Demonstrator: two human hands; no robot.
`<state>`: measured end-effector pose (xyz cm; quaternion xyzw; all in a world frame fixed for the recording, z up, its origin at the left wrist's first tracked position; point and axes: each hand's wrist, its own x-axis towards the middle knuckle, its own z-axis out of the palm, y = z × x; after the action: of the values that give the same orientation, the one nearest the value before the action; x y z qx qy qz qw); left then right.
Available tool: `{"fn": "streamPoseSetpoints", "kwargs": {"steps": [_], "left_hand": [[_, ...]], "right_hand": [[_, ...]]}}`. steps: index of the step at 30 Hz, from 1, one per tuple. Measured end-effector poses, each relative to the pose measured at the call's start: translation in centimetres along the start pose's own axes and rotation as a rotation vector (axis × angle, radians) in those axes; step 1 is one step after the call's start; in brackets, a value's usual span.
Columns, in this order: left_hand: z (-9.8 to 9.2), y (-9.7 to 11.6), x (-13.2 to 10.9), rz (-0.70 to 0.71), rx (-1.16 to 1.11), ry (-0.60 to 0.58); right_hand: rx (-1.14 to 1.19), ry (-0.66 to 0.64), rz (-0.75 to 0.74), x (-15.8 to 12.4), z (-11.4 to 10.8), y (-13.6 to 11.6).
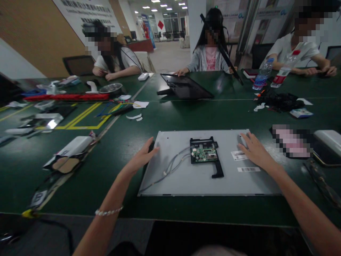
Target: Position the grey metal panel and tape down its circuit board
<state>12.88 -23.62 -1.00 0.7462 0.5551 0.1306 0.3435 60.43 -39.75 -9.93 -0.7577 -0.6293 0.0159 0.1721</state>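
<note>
A grey metal display panel [202, 177] lies face down on the green table [112, 177] in front of me. At its middle sits a small green circuit board [204, 154] in a black bracket, with thin grey wires [170, 168] running off to the left. My left hand [142, 156] rests on the panel's left edge, fingers curled round it. My right hand [254, 149] lies flat on the panel's upper right part, fingers spread, beside two white barcode labels [243, 161].
A black monitor [186, 87] lies tilted farther back. Three people sit across the table. Two water bottles [274, 73] stand at the back right. Tape rolls and packets [69, 153] lie to the left, black parts [282, 100] and a white device [329, 142] to the right.
</note>
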Motion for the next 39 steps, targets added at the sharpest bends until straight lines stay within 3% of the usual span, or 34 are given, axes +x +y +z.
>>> {"fn": "streamPoseSetpoints", "kwargs": {"steps": [3, 9, 13, 16, 21, 25, 34, 39], "left_hand": [[0.6, 1.3, -1.0, 0.076, -0.025, -0.031], [1.6, 2.3, -1.3, 0.063, 0.039, -0.031], [2.3, 4.0, -1.2, 0.178, 0.158, -0.029], [3.3, 6.7, -1.2, 0.373, 0.165, -0.181], [6.0, 9.6, 0.2, 0.598, 0.086, -0.386], [7.2, 9.5, 1.3, 0.602, 0.001, -0.413], [7.7, 8.8, 1.3, 0.605, -0.018, -0.435], [6.1, 8.2, 1.9, 0.610, 0.077, -0.411]], "right_hand": [[-0.004, -0.014, 0.008, -0.1, -0.1, -0.1], [0.024, 0.000, 0.004, 0.0, -1.0, -0.2], [0.129, -0.055, -0.159, 0.6, -3.3, -3.4], [0.296, -0.236, -0.342, 1.0, -4.8, -7.0], [0.459, -0.343, -0.467, 1.7, -4.2, -10.3], [0.518, -0.320, -0.460, 2.1, -3.5, -10.2], [0.524, -0.296, -0.391, 1.2, -3.5, -10.1], [0.512, -0.192, -0.373, 0.6, -2.3, -10.0]]}}
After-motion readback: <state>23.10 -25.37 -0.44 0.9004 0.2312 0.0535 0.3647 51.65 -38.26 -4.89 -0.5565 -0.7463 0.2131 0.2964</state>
